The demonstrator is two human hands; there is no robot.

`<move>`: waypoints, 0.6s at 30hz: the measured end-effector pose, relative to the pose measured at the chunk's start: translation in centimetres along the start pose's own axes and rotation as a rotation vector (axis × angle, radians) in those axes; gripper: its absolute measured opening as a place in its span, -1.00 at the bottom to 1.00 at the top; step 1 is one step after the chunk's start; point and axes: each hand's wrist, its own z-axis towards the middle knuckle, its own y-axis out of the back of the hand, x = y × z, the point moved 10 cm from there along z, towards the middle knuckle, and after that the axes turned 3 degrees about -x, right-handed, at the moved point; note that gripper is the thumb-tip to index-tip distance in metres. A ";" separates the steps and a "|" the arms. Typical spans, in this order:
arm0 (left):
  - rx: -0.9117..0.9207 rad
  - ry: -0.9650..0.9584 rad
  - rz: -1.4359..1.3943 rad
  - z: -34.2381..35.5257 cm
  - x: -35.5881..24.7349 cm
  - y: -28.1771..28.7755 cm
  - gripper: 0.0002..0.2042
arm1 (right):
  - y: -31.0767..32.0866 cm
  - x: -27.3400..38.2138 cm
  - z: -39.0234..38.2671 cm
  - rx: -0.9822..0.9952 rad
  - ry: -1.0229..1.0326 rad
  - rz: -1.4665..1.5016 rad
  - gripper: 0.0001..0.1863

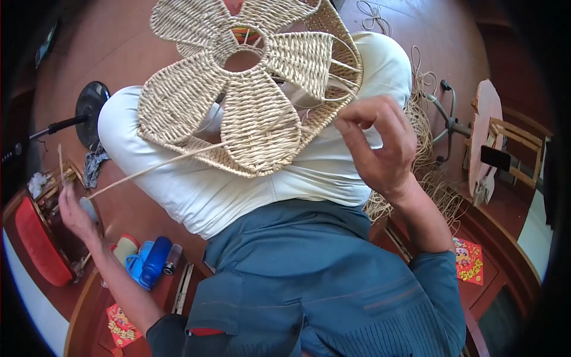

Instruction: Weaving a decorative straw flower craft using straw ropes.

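Note:
A woven natural-coloured piece (pixel 256 119), shaped with flower-like petals around a central ring inside a braided rim, rests across my pale-trousered lap. A thin cord (pixel 154 168) stretches from it down to the left, where my left hand (pixel 78 217) holds it in lightly closed fingers, with a length of cord standing up from them. My right hand (pixel 383 143) is curled just beside the right edge of the woven piece, thumb and forefinger close together; I cannot make out what, if anything, is between the fingertips.
Cord heaps (pixel 425 128) lie right of my knee, near a wheeled chair base (pixel 452 126), an oval board (pixel 479 143) and a wooden frame (pixel 523 175). At left are a black round stand (pixel 89 113), a red-cushioned seat (pixel 41 238), blue bottles (pixel 153 262) and a crumpled cloth (pixel 94 166).

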 end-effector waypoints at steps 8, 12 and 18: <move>-0.029 0.399 1.162 4.8 16.0 18.6 -0.53 | -3.8 -3.2 -2.5 0.182 -0.403 0.121 -0.84; 0.104 -0.259 0.778 2.1 -3.8 2.7 -0.57 | -5.3 -2.2 -2.0 0.189 -0.347 0.137 -0.83; 0.637 -0.185 -0.050 -16.4 -29.0 -12.8 -0.72 | -6.2 -3.0 -2.6 0.214 -0.532 0.204 -0.81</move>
